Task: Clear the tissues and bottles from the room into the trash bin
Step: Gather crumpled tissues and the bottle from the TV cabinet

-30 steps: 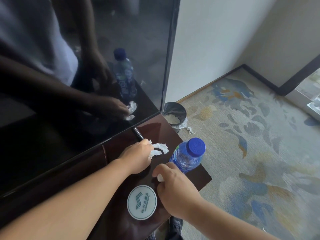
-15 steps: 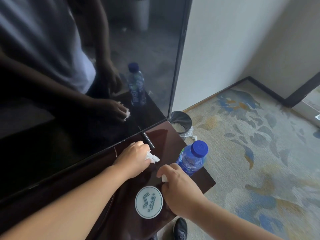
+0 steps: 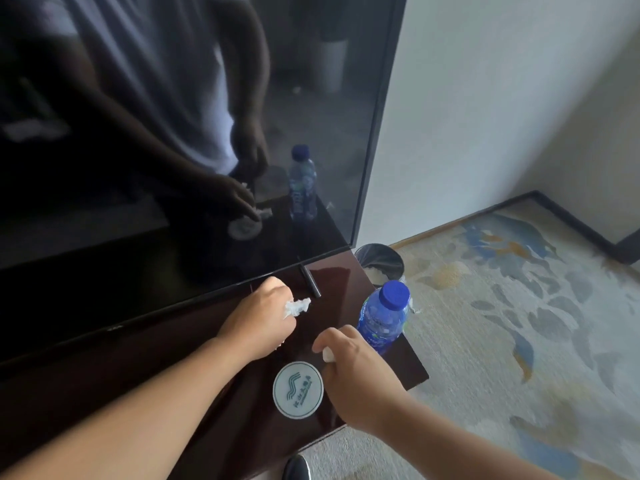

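My left hand (image 3: 260, 320) is closed around a crumpled white tissue (image 3: 297, 306), which pokes out between its fingers above the dark wooden tabletop (image 3: 346, 285). My right hand (image 3: 353, 372) is closed on a second small white tissue (image 3: 328, 355), only a corner of it showing. A clear water bottle with a blue cap (image 3: 383, 315) stands upright at the table's right edge, just beyond my right hand and apart from it. A round dark trash bin (image 3: 380, 263) with white paper inside stands on the floor past the table's corner.
A large black TV screen (image 3: 173, 150) stands at the back of the table and mirrors the scene. A round white coaster (image 3: 298, 389) lies between my wrists. A black pen-like stick (image 3: 310, 280) lies by the screen. Patterned carpet (image 3: 502, 323) spreads to the right; a shoe (image 3: 296, 467) shows below.
My left hand has gathered the tissue into its fist, so less of it shows. My right hand and the bottle keep their places; the camera view has tilted upward.
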Demonstrator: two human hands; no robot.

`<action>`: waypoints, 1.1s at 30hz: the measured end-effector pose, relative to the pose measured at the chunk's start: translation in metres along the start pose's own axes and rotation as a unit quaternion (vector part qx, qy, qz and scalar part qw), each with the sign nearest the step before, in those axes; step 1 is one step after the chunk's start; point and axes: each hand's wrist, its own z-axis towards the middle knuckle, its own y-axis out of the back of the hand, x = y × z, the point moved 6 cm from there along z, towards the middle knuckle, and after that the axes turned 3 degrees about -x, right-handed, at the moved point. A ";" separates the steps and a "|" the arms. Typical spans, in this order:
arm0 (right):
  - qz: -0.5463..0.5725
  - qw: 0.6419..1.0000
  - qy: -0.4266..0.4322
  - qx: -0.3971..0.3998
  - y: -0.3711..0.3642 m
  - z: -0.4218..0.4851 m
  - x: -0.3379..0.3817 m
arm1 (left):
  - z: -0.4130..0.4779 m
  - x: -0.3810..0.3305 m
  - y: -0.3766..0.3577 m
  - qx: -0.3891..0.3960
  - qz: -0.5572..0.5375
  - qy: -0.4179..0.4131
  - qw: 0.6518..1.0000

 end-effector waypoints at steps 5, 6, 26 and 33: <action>0.007 1.000 0.014 0.002 0.011 -0.024 -0.006 | -0.030 -0.014 0.003 -0.019 -0.002 0.026 0.999; 0.011 1.000 0.017 0.002 0.013 -0.029 -0.008 | -0.037 -0.017 0.003 -0.025 -0.005 0.033 0.999; 0.050 0.998 0.019 -0.026 0.035 -0.060 -0.013 | -0.097 -0.054 0.007 -0.088 -0.108 0.023 0.990; 0.054 0.998 0.006 -0.025 0.029 -0.052 0.000 | -0.096 -0.044 0.015 -0.098 -0.132 0.003 0.986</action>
